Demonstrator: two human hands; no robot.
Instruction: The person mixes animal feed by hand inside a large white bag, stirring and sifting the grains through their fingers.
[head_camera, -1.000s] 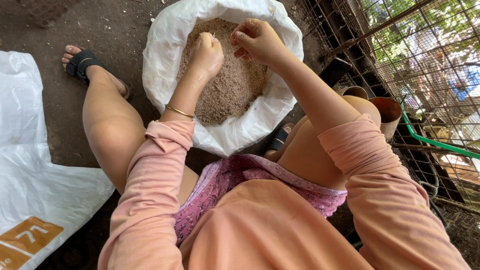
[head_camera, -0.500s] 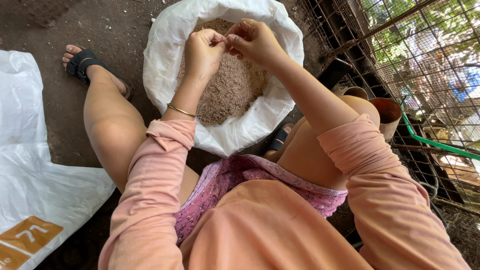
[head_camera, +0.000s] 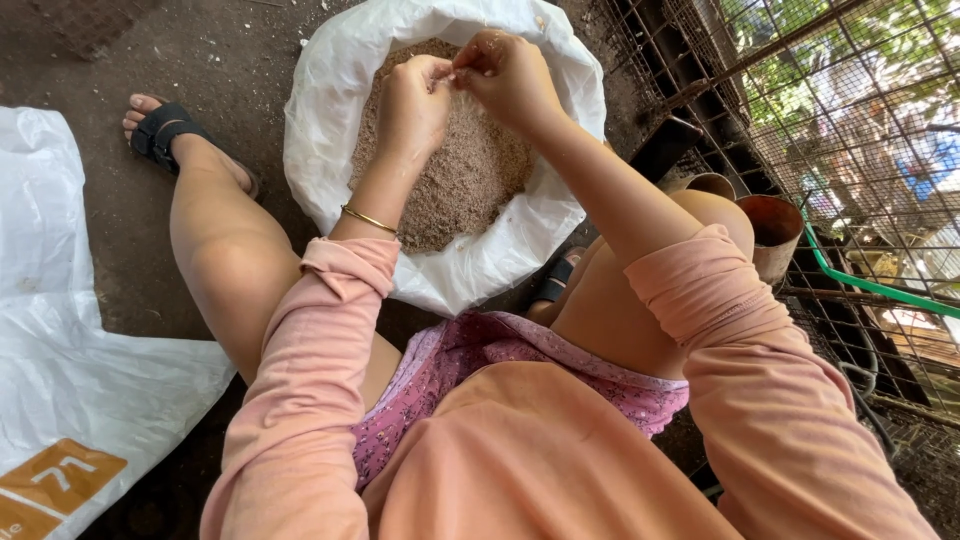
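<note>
My left hand (head_camera: 413, 100) and right hand (head_camera: 508, 75) curled, fingertips pinched together, touching above brown meal (head_camera: 470, 180) in white sack (head_camera: 330, 120); pinched item too small to tell.

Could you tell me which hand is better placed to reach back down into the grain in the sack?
Probably the left hand: it hangs lower, right over the grain in the sack. The right hand sits higher, near the far rim, fingertips meeting the left's.

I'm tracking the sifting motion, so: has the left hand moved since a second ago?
Yes. The left hand has lifted off the brown meal in the white sack and now meets the right hand fingertip to fingertip above it.
</note>
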